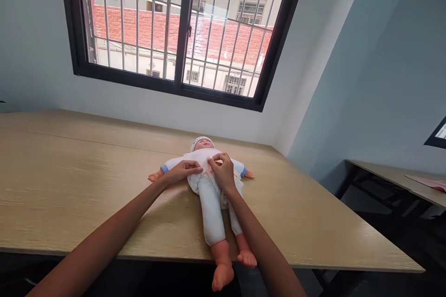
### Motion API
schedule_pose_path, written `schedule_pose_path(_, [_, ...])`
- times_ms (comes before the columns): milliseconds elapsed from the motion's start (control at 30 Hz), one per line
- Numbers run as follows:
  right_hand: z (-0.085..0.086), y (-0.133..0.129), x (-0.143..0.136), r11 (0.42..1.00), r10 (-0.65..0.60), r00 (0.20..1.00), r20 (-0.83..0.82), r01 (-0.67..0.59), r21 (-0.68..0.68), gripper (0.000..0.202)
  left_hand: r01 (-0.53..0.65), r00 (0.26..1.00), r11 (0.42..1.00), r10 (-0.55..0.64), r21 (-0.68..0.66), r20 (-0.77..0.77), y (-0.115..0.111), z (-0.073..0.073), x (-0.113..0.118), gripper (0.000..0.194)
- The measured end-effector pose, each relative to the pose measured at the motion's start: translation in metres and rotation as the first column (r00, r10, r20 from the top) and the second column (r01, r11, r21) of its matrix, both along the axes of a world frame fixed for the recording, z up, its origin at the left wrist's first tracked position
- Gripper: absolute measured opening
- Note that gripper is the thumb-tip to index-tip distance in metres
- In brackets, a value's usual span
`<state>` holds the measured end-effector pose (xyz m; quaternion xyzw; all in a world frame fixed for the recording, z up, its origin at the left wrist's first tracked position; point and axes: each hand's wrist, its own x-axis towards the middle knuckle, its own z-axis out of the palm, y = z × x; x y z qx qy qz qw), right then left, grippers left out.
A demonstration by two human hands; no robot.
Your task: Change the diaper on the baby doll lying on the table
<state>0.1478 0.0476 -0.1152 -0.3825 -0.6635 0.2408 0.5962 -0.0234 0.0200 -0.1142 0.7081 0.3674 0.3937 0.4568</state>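
Note:
A baby doll (212,222) lies on its back on the wooden table, its feet hanging past the near edge. It wears a white cap (202,141), a white top (200,154) with blue cuffs, and white lower clothing. My left hand (181,171) is closed in a pinch at the doll's left-of-view waist, its fingertips on the white cloth. Over the belly, my right hand (223,171) pinches the front of the top between thumb and fingers. Some orange-pink marking shows on the cloth between both hands. My right hand and forearm hide part of the doll's waist and one leg.
The pale wooden table (87,185) runs along the wall under a barred window (181,84). Its right edge slants away toward the near corner. Farther right stands another table (383,176) with a pink cloth (428,182) on it.

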Motion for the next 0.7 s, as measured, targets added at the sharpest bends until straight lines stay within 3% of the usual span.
schedule_pose_path(167, [-0.007,0.004,0.007,0.996,-0.085,0.993,0.078,0.083,0.035,0.012,-0.004,0.997,1.0,0.005,-0.002,0.083,0.003,-0.013,0.005,0.04])
schedule_pose_path(333, [-0.009,0.002,0.011,0.992,-0.107,0.992,0.065,0.103,0.068,0.009,-0.125,0.989,0.99,0.119,0.069,0.092,0.01,-0.026,0.011,0.041])
schedule_pose_path(467, [-0.009,0.001,0.012,0.993,-0.112,0.993,0.048,0.11,0.052,0.009,-0.177,0.978,0.978,0.162,0.114,0.129,0.009,-0.028,0.014,0.04])
schedule_pose_path(700, [-0.009,0.001,0.014,0.991,-0.116,0.992,0.042,0.113,0.071,0.005,-0.155,0.977,0.982,0.136,0.111,0.165,0.001,-0.021,0.015,0.038])
